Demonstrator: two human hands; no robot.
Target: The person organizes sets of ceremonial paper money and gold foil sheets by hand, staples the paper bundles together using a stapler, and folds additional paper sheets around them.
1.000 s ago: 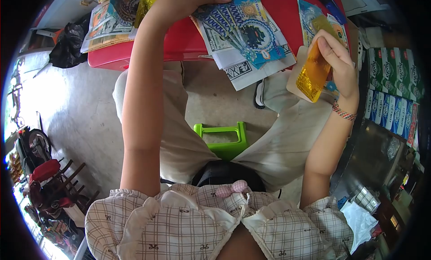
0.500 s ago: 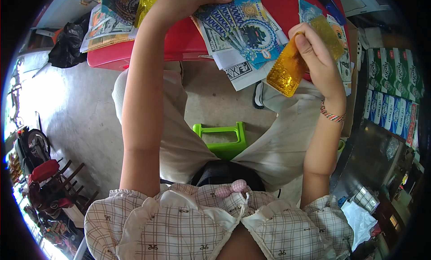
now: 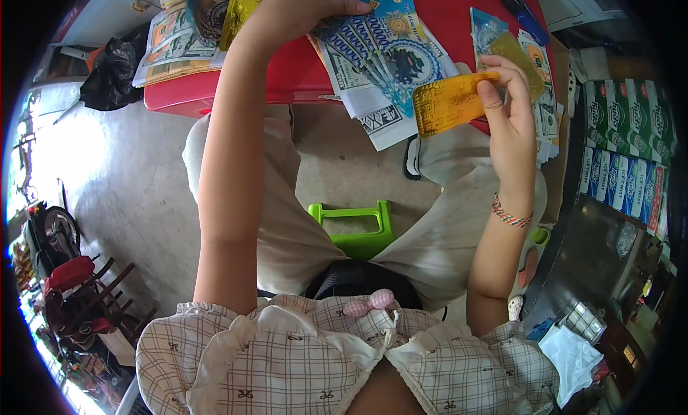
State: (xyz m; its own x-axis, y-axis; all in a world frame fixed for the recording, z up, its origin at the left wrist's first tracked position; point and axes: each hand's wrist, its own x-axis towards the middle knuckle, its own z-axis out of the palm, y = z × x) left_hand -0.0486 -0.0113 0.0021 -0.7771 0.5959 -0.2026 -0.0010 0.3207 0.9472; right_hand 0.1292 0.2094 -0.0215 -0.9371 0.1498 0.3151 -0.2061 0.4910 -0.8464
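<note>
My right hand [image 3: 510, 117] pinches one end of a shiny gold bar-shaped piece [image 3: 448, 103] with embossed marks, between thumb and fingers. The piece is held near level, just in front of a fan of blue printed paper notes [image 3: 412, 60]. On the upper part of those notes rests the thumb of my left hand [image 3: 308, 10]; the other fingers are mostly cut off by the top edge. Beneath the blue notes lie white sheets and dollar-like paper notes [image 3: 351, 74], partly hidden, sticking out past the front edge of the red table [image 3: 287, 85].
Left on the table are dollar-like paper stacks [image 3: 175, 46] and another gold piece [image 3: 240, 17]. Along the right side lie a gold piece [image 3: 517, 60], paper notes [image 3: 548, 117] and a blue pen-like item [image 3: 527, 17]. Below stands a green stool [image 3: 365, 239].
My right hand has turned the gold piece from steeply tilted to nearly level and moved it slightly left and up. My left hand stays at the blue notes.
</note>
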